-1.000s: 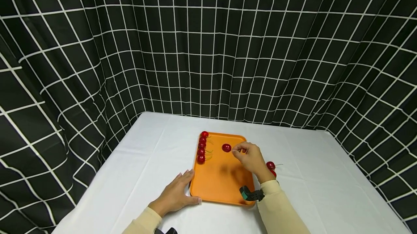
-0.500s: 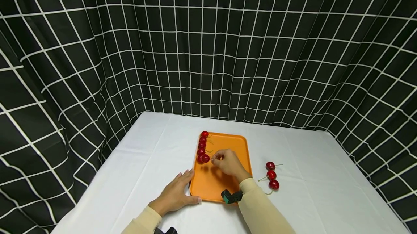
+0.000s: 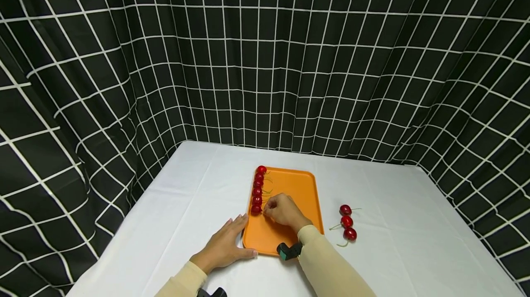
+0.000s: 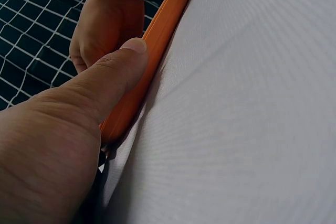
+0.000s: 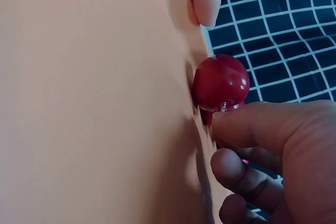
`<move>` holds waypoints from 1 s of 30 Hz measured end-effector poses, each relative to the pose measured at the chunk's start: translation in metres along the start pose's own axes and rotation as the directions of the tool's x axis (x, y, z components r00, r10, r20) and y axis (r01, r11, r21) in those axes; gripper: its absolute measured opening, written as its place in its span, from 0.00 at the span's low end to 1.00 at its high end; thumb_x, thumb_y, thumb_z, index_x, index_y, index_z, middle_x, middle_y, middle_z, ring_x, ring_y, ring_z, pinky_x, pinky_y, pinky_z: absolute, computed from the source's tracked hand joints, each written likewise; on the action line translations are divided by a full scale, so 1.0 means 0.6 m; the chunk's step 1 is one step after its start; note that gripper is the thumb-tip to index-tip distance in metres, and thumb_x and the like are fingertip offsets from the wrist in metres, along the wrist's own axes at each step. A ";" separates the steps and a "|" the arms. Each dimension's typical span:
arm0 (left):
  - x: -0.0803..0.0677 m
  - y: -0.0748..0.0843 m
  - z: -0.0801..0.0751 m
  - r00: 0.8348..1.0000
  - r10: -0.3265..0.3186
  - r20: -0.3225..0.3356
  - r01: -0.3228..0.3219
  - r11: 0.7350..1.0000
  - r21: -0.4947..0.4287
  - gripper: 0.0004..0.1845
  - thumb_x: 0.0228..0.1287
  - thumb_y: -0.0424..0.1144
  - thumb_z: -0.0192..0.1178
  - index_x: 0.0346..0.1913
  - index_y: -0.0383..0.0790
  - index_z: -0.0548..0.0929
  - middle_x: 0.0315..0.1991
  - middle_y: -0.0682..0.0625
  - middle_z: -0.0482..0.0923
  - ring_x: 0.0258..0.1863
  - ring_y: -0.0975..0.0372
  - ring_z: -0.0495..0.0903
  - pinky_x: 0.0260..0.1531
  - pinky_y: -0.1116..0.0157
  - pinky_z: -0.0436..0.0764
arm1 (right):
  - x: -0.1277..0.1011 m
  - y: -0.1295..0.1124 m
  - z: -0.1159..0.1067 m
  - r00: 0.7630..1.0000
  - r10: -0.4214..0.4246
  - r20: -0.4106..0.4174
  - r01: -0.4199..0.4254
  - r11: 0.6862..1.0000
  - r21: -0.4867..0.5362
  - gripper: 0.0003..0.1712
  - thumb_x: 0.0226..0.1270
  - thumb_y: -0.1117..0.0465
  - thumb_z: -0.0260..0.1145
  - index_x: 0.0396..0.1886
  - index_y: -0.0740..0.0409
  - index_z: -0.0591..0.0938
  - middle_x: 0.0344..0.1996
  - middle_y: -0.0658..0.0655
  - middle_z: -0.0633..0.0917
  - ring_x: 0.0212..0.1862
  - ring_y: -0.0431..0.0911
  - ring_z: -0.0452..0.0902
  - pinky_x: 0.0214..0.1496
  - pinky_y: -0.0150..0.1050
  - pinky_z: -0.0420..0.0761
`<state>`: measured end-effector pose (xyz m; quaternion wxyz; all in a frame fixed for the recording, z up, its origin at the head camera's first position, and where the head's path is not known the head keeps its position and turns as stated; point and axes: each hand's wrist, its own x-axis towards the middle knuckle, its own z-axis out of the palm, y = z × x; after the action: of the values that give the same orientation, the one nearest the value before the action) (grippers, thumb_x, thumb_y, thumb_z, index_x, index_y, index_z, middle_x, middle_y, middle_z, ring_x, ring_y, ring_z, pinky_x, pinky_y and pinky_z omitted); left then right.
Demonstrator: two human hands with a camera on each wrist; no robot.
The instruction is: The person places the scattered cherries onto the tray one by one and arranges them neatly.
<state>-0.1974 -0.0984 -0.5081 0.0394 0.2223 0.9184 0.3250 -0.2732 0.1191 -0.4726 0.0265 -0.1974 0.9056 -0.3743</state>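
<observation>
An orange tray (image 3: 302,186) lies on the white table. Several red cherries (image 3: 258,183) line its left edge. My right hand (image 3: 267,210) is low over the tray and pinches the stem of the nearest cherry (image 3: 256,209), which sits at the near end of that row. In the right wrist view this cherry (image 5: 220,82) rests on the tray floor (image 5: 94,103) with my curled fingers (image 5: 257,129) against it. My left hand (image 3: 225,244) lies flat on the table, its thumb (image 4: 123,64) touching the tray's rim (image 4: 170,19) at the near left corner.
Three more cherries (image 3: 347,221) with stems lie in a line on the table (image 3: 414,242) right of the tray. A black curtain with a white grid (image 3: 265,58) encloses the table at the back and both sides.
My right hand carried a cherry by its stem from the tray's middle leftward and nearer to me, down to the near end of the row. The left hand stayed put.
</observation>
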 end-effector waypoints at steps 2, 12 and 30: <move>0.001 0.001 -0.001 1.000 -0.006 0.004 0.006 1.000 0.004 0.59 0.45 0.71 0.65 0.73 0.36 0.60 0.73 0.46 0.56 0.72 0.55 0.53 0.71 0.53 0.48 | 0.002 0.000 0.000 1.000 0.010 0.003 -0.010 1.000 -0.004 0.07 0.58 0.67 0.69 0.22 0.54 0.85 0.14 0.45 0.79 0.19 0.39 0.72 0.24 0.32 0.75; 0.002 0.001 -0.002 1.000 0.008 -0.001 -0.008 1.000 0.000 0.58 0.46 0.69 0.66 0.73 0.33 0.60 0.73 0.43 0.56 0.71 0.52 0.54 0.70 0.51 0.50 | 0.007 -0.007 0.003 0.999 0.034 0.013 -0.034 0.999 -0.021 0.07 0.58 0.66 0.70 0.22 0.53 0.85 0.14 0.45 0.79 0.19 0.39 0.72 0.24 0.32 0.75; 0.002 0.003 -0.002 1.000 0.004 0.000 -0.004 1.000 -0.001 0.58 0.46 0.69 0.66 0.73 0.35 0.59 0.73 0.44 0.56 0.72 0.53 0.53 0.70 0.52 0.49 | 0.004 -0.008 0.004 1.000 0.025 0.014 -0.024 0.998 -0.056 0.06 0.58 0.63 0.71 0.23 0.53 0.84 0.15 0.44 0.79 0.22 0.39 0.72 0.26 0.32 0.75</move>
<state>-0.1979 -0.0975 -0.5060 0.0388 0.2239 0.9177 0.3258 -0.2731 0.1134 -0.4706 0.0320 -0.1899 0.9179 -0.3470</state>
